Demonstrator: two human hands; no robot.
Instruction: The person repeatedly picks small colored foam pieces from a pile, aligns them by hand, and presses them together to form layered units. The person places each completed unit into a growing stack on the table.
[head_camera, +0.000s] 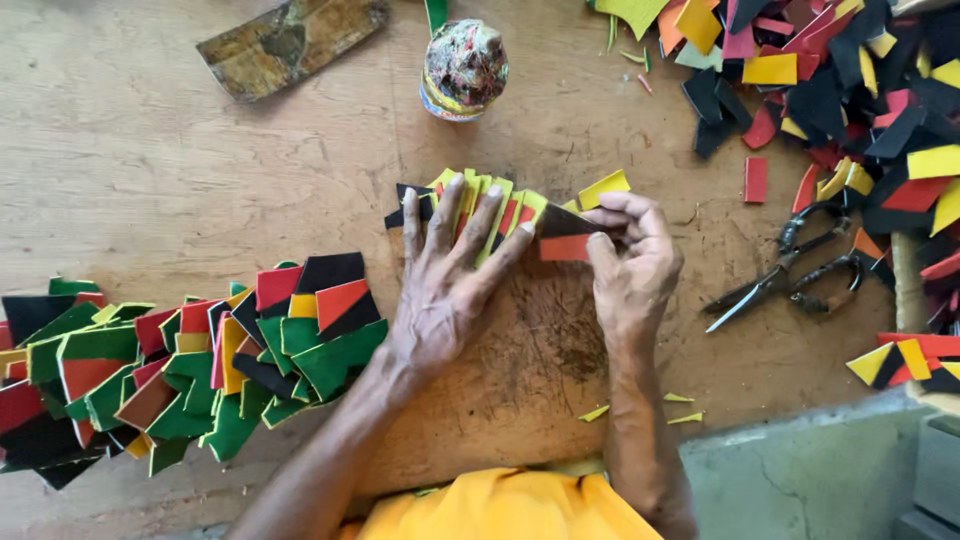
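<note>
My left hand (447, 275) lies flat with fingers spread on a fanned row of small yellow, red and black pieces (478, 197) on the wooden board (160, 170). My right hand (630, 262) pinches a black and red piece (562, 236) at the right end of that row, with a yellow piece (604, 186) just above it.
A heap of glued green, red and black pieces (170, 365) lies at the left. Loose coloured scraps (850, 90) pile up at the top right. Black scissors (790, 268) rest to the right, a paint-crusted jar (464, 68) and a stained flat slab (290, 40) at the top.
</note>
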